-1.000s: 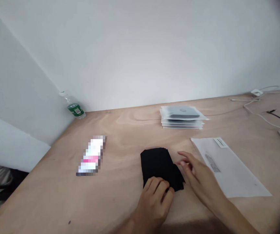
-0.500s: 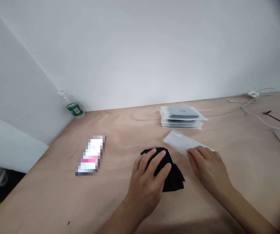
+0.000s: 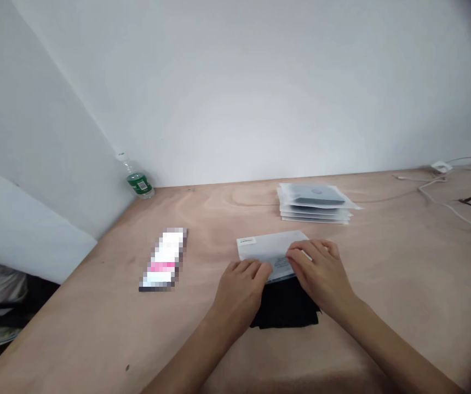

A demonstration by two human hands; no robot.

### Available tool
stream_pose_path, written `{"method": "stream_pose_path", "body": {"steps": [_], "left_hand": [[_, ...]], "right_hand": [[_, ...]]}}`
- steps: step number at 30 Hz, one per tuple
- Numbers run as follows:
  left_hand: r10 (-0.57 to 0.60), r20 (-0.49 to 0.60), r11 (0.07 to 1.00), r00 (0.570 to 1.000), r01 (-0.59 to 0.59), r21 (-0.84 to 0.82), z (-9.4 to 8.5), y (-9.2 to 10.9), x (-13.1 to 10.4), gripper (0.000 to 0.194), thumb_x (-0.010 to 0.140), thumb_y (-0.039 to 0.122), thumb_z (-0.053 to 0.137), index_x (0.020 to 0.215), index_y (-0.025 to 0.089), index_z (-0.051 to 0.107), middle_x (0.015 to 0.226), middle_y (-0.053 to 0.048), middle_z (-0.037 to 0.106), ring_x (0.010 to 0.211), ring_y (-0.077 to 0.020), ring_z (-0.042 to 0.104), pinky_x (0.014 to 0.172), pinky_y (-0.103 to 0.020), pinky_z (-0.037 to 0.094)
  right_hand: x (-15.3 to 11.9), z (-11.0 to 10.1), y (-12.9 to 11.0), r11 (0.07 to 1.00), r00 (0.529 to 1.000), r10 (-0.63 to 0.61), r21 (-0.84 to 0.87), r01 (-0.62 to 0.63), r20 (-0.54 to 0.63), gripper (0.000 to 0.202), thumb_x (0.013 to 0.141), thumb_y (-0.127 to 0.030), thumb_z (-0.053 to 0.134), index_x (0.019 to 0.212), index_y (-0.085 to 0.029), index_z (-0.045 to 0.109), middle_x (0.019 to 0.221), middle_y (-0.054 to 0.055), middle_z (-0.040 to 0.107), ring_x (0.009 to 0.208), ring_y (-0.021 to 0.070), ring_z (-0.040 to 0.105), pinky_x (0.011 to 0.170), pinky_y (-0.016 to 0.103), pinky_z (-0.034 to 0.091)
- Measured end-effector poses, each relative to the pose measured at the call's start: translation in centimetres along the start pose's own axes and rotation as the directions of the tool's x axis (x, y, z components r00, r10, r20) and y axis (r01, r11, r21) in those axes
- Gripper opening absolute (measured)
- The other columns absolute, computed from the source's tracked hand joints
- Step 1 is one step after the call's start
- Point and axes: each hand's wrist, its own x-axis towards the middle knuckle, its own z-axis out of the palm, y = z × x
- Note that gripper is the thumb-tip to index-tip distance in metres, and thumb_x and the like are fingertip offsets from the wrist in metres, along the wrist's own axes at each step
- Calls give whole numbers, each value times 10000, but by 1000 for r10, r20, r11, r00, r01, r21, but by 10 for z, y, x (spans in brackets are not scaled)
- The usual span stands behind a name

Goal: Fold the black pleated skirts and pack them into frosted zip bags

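A frosted plastic bag (image 3: 266, 246) with a small printed label lies flat on the wooden table in front of me. Its near edge meets a folded black cloth (image 3: 287, 306), and whether the cloth reaches inside the bag I cannot tell. With curled fingers my left hand (image 3: 241, 287) grips the bag's near left edge, beside the cloth. On the right side, my right hand (image 3: 320, 271) is closed on the bag's edge, thumb and fingers together. Both hands hide parts of the bag and cloth.
Behind the bag is a stack of filled frosted bags (image 3: 315, 205). A phone with a blurred screen (image 3: 165, 260) lies to the left. A plastic bottle (image 3: 140, 183) with a green label leans in the back left corner. Cables (image 3: 436, 191) lie at the right.
The bag has come left from beside the cloth to its far edge. My left hand has left the top of the cloth for the bag's edge; my right hand moved left with the bag.
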Motion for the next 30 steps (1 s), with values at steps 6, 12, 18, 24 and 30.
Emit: {"method": "stream_pose_path", "body": {"steps": [6,12,18,24,30], "left_hand": [[-19,103,1000,995,19,-1,4,-5,5,96,853,298,518,831,210,550,816,6,664,756,-178,617,608,-274,446],[32,136,999,990,-36,27,6,-11,4,85,862,169,461,864,217,531,748,34,657,651,-140,612,521,-215,406],[184,82,980,979,-189,56,14,-14,4,147,809,96,463,784,189,575,764,-12,648,661,-155,594,564,-239,461],[151,-161,985,975,-135,107,10,-12,1,237,849,78,390,927,150,602,898,-75,642,771,-169,586,662,-280,506],[-10,-350,984,937,72,165,-5,-26,1,281,836,48,396,1010,135,599,987,-105,626,857,-200,561,733,-319,499]], "right_hand": [[-1,1,8,984,928,-68,179,1,366,125,846,-270,532,945,-236,601,954,5,674,887,182,590,836,360,336],[0,-1,11,973,907,-159,218,77,390,141,857,-262,513,937,-235,625,1055,9,664,923,181,597,853,367,351],[-5,0,11,972,929,-173,210,106,328,149,819,-245,555,957,-216,603,1045,32,662,921,188,598,877,394,365],[-4,0,-2,980,983,-186,70,186,-2,170,808,-166,549,942,-247,616,1191,53,589,1152,249,461,918,434,346],[1,-4,-13,995,995,-95,20,96,-32,92,827,-291,549,798,-241,621,1355,33,454,1288,322,296,1018,587,162]]}}
